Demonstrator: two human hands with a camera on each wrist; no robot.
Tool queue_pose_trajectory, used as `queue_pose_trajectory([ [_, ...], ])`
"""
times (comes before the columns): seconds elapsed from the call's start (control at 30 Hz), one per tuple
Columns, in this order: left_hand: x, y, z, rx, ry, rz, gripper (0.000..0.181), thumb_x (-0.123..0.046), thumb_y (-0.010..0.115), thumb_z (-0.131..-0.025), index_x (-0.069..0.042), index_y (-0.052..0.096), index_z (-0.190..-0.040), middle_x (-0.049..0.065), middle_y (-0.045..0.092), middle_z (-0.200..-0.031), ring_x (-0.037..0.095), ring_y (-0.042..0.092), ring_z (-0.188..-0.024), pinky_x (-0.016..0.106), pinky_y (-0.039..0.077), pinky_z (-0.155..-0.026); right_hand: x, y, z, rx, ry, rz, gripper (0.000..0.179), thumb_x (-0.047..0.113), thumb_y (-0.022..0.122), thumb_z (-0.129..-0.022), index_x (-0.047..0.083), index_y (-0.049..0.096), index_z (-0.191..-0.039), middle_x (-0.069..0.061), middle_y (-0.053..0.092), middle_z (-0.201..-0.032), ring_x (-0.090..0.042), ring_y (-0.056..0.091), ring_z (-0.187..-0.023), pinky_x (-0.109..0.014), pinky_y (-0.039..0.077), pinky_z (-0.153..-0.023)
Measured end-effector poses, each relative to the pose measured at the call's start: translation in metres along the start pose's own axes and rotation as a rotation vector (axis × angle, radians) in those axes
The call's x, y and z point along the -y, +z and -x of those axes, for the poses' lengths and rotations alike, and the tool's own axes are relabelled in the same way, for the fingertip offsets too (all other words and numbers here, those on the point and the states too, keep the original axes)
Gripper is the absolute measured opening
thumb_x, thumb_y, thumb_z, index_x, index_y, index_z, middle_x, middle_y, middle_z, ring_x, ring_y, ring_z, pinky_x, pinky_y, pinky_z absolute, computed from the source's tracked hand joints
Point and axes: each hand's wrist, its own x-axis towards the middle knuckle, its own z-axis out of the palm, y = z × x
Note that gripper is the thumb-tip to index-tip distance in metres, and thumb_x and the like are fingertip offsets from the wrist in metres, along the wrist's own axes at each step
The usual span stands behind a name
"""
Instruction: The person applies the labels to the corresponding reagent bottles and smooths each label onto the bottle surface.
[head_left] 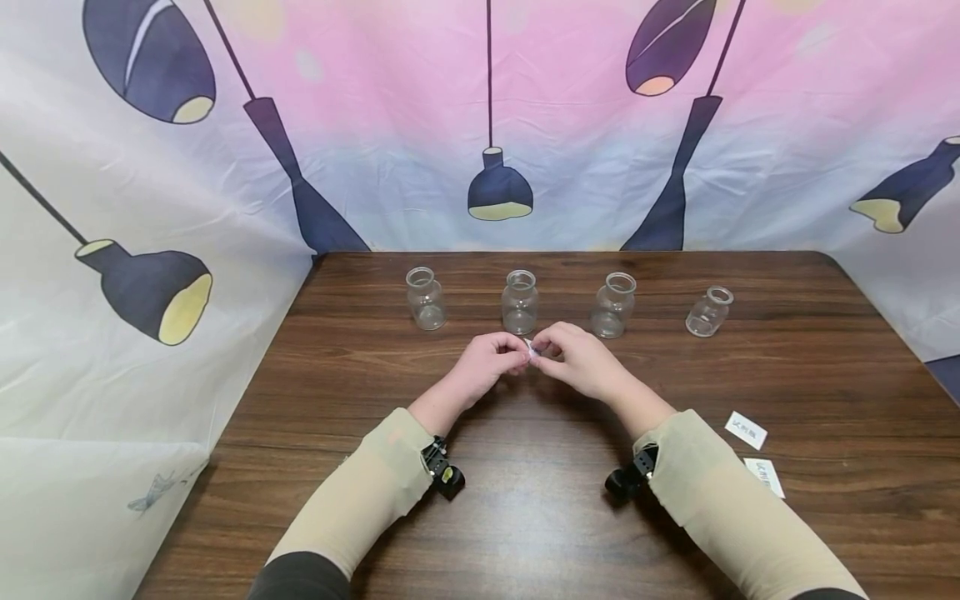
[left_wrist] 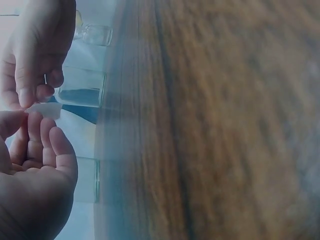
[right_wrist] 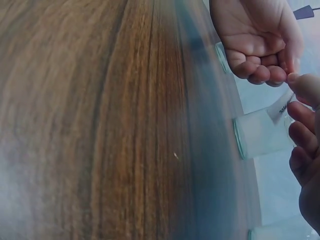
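Note:
Out over the table, a small white label (head_left: 531,350) is between the fingertips of both hands. My left hand (head_left: 483,364) pinches its edge with thumb and forefinger. From the other side the right hand (head_left: 579,360) pinches it too, and the fingertips of the two hands meet. Dark print shows on the label (right_wrist: 281,108) in the right wrist view, while its upper part is hidden by fingers. Directly behind the hands stands a clear glass jar (head_left: 521,302). In the left wrist view the label (left_wrist: 49,109) sticks out beyond the fingertips.
More clear glass jars stand in the same row: one at the left (head_left: 426,298), one right of centre (head_left: 614,305), and a smaller one (head_left: 708,312) farther right. Two white printed labels (head_left: 746,430) (head_left: 765,477) lie by the right forearm. A patterned cloth (head_left: 420,125) hangs behind the table.

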Motion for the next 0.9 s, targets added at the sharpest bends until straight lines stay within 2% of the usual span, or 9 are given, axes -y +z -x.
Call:
queue_pose_trajectory([
  [0.37,0.002,-0.0002,0.0004,0.038,-0.01,-0.024,0.013,-0.006,0.06,-0.089,0.006,0.064,-0.094,0.005,0.064,-0.08,0.012,0.059,-0.073,0.027,0.05,-0.07,0.0026,0.0041,0.0007,0.001,0.047,-0.009,0.01,0.017,0.068,-0.086,0.013,0.067,-0.095,0.006,0.062,-0.082,-0.008,0.056,-0.073,-0.028,0.047,-0.065],
  [0.63,0.0013,0.0021,0.0017,0.016,0.001,-0.024,0.012,-0.006,0.058,-0.09,0.006,0.062,-0.093,0.003,0.062,-0.077,0.012,0.058,-0.072,0.028,0.05,-0.07,0.0012,0.0076,0.0017,-0.029,0.061,-0.047,0.011,0.014,0.067,-0.086,0.01,0.068,-0.096,0.003,0.064,-0.083,-0.01,0.058,-0.075,-0.031,0.048,-0.07],
  [0.9,-0.0002,0.0021,0.0014,0.007,0.012,-0.034,0.012,-0.006,0.059,-0.089,0.005,0.063,-0.092,0.009,0.064,-0.08,0.013,0.059,-0.072,0.029,0.05,-0.07,0.0013,0.007,0.0023,-0.037,0.098,-0.092,0.011,0.012,0.064,-0.088,0.008,0.068,-0.098,0.001,0.067,-0.088,-0.013,0.06,-0.081,-0.033,0.049,-0.074],
])
